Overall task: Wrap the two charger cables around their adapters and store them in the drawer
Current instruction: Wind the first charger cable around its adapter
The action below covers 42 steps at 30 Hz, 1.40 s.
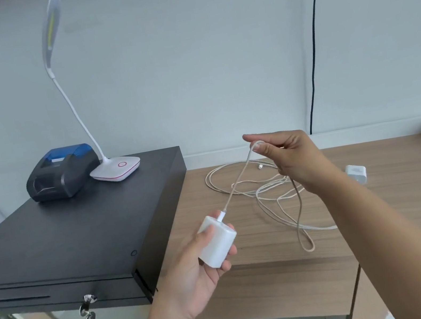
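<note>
Item: adapter (217,240), held above the surface (268,284) in the curled fingers of the left hand (195,271). Its cable (238,179) is pinched and drawn taut by the right hand (285,157); the slack lies looped on the surface. Second adapter (356,173): set down, untouched. Drawer (55,289): closed, key inserted. Step judged: first wrap beginning. Next required: cable to be wound round the adapter.

I see an evenly lit, bright scene in soft, cool daylight with no harsh glare. Shadows are faint; only a weak one sits under the lamp base (115,169). Wide-angle distortion bends the black wall cable (313,37) and the edges of the frame. My view is slightly soft overall, with mild compression blur.
</note>
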{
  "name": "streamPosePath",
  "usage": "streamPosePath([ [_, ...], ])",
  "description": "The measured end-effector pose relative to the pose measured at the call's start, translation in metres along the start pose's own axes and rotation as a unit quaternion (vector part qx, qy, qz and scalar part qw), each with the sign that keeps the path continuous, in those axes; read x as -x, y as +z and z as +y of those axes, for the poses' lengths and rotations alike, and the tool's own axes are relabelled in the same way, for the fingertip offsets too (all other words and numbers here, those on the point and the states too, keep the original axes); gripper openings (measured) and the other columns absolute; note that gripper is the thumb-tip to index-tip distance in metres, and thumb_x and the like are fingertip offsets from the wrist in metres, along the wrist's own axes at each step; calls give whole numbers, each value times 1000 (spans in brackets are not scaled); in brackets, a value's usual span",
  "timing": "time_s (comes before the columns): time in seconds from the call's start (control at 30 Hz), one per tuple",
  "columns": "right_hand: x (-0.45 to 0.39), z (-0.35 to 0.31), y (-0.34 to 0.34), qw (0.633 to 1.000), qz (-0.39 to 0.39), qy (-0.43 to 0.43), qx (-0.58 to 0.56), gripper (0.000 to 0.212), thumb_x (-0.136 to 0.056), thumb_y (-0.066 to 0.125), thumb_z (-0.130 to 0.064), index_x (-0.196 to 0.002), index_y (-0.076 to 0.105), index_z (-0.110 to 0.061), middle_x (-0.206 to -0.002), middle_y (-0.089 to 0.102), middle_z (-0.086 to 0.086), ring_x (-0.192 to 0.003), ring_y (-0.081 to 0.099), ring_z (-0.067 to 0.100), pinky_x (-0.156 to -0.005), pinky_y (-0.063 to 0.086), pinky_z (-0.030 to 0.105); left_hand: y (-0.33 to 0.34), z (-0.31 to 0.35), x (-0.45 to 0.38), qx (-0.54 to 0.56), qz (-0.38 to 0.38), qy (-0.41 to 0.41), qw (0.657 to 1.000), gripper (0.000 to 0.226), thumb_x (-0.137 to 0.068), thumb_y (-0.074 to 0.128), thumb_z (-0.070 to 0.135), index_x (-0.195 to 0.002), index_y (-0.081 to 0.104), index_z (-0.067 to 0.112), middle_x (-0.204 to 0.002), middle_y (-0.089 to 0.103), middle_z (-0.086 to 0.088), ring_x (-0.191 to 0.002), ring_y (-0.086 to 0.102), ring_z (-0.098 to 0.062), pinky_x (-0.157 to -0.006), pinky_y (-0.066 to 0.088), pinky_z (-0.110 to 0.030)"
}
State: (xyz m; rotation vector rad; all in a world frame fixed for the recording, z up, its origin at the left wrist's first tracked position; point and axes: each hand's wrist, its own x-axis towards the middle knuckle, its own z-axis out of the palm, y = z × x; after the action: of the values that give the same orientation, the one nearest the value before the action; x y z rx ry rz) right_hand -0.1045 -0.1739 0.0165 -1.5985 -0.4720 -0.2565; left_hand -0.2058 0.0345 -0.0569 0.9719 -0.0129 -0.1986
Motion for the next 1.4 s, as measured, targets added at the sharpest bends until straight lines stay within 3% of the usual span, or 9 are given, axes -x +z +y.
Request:
streamPosePath([
  [0.07,0,2,-6,1000,17,16,0,23,-91,62,-17,-113,68,-22,-45,54,-23,-42,25,5,-44,25,17,6,-2,-2,46,-30,8,998,63,-51,91,19,-110,72,6,-88,67,-14,-71,66,-22,-58,57,-28],
  [0.17,9,18,-12,995,20,69,-70,19,-90,63,-21,-105,72,-28,-68,66,-1,-51,19,16,-48,18,25,19,-3,-8,124,-58,52,989,68,-48,96,23,-110,73,10,-97,69,-9,-86,66,-21,-75,58,-30],
  [0.37,55,61,-11,957,0,166,-238,25,-80,62,-25,-102,71,-18,-60,38,-2,-46,19,6,-39,13,16,41,6,-27,155,-39,162,974,60,-51,95,30,-107,74,20,-104,70,5,-85,66,-7,-68,54,-19],
  [0.5,72,74,-8,990,30,139,23,18,-86,65,-27,-98,76,-19,-53,53,-13,-47,43,4,-47,32,17,46,7,-37,119,45,203,971,36,-75,67,27,-109,66,17,-90,70,4,-73,63,-6,-62,53,-16],
  [0.57,80,78,-7,977,-24,95,190,13,-90,63,-32,-94,76,-31,-75,73,-11,-74,66,6,-68,50,27,40,8,-43,110,92,217,966,39,-75,65,23,-114,64,15,-93,70,3,-77,65,-7,-64,54,-16],
  [0.73,94,63,4,925,-164,37,340,18,-96,51,-34,-92,68,-29,-79,68,-2,-72,57,9,-74,48,29,21,1,-64,56,213,216,951,44,-79,72,16,-120,60,8,-109,67,-4,-93,67,-16,-81,57,-28],
  [0.87,95,50,12,908,-200,-11,368,20,-97,49,-25,-90,68,-21,-70,56,-14,-63,48,-2,-62,37,12,15,-13,-78,43,257,218,941,49,-81,75,13,-125,55,7,-111,66,-8,-98,67,-21,-79,56,-31],
  [1.13,104,44,18,908,-230,-1,351,18,-96,47,-22,-88,63,-19,-54,44,-12,-53,43,4,-53,31,15,12,-25,-88,22,247,204,947,38,-81,75,15,-116,63,16,-100,67,0,-88,64,-13,-67,49,-22],
  [1.4,78,19,2,925,-175,-52,332,20,-95,55,-23,-80,68,-23,-49,48,-14,-50,47,4,-51,32,11,15,-46,-82,-183,191,300,917,45,-69,84,14,-107,63,25,-97,71,-5,-84,68,-12,-67,54,-21],
])
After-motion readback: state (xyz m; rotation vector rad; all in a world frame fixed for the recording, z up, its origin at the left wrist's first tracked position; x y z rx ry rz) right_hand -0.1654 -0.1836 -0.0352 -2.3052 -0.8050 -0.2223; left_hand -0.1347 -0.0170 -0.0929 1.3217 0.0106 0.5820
